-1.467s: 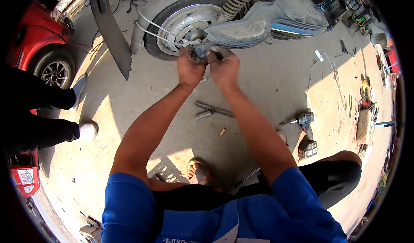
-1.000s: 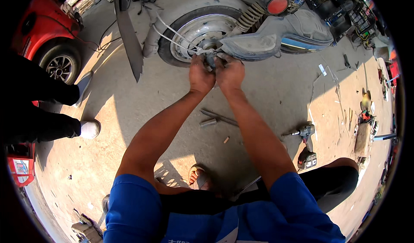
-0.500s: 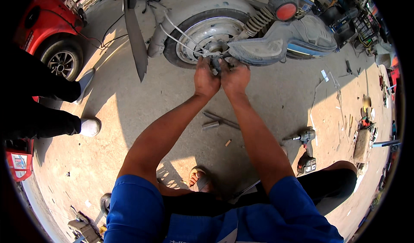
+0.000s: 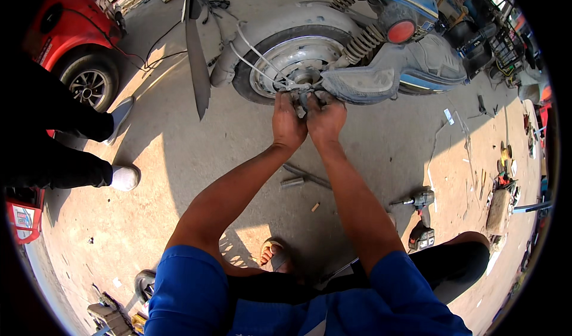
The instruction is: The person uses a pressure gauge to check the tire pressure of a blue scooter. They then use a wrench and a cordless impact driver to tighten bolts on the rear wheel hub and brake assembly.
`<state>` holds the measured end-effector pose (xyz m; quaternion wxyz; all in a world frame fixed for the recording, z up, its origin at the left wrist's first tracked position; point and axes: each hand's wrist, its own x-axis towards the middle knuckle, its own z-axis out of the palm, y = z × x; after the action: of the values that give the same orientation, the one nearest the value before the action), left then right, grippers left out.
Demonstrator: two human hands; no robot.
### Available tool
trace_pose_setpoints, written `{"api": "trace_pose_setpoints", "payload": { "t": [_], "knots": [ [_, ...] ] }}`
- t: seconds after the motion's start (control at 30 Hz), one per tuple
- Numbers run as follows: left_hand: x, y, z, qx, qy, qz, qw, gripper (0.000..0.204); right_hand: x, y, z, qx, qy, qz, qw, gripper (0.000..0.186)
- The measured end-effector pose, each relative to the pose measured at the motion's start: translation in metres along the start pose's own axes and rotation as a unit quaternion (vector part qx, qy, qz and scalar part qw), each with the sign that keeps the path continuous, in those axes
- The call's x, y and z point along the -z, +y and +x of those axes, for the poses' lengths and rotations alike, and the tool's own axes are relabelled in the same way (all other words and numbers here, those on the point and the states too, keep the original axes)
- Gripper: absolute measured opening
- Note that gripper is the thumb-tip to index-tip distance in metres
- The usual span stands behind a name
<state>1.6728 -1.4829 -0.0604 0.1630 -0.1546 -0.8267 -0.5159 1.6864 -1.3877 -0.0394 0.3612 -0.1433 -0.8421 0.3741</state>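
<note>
Wheel (image 4: 285, 60): dark tyre, dusty silver rim, slanted towards 12 o'clock of our view.
Hub (image 4: 305, 75): round, grey, at the wheel's 5 o'clock as we look.
Pale cables (image 4: 253, 65): two, running from the wheel's 10 o'clock towards the hub.
Dark part (image 4: 302, 101): small, at the hub's 6 o'clock, mostly hidden from us.

Bright sunlight (image 4: 119, 235), crisp shadows (image 4: 202, 157), bowed edges.
</note>
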Motion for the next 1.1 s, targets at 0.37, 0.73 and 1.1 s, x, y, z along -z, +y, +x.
{"api": "trace_pose_setpoints", "payload": {
  "t": [0.37, 0.73, 1.1],
  "knots": [
    [0.000, 0.003, 0.000, -0.031, 0.034, 0.048, 0.998, 0.041, 0.001, -0.001, 0.001, 0.000, -0.010, 0.011, 1.000, 0.015],
    [-0.006, -0.006, 0.000, -0.011, 0.007, 0.031, 0.999, 0.042, 0.004, -0.006, 0.001, -0.016, -0.029, -0.003, 0.999, 0.018],
    [-0.005, -0.009, -0.002, -0.021, 0.003, 0.043, 0.999, 0.046, 0.003, -0.006, 0.001, -0.001, -0.034, -0.025, 0.999, 0.020]
  ]
}}
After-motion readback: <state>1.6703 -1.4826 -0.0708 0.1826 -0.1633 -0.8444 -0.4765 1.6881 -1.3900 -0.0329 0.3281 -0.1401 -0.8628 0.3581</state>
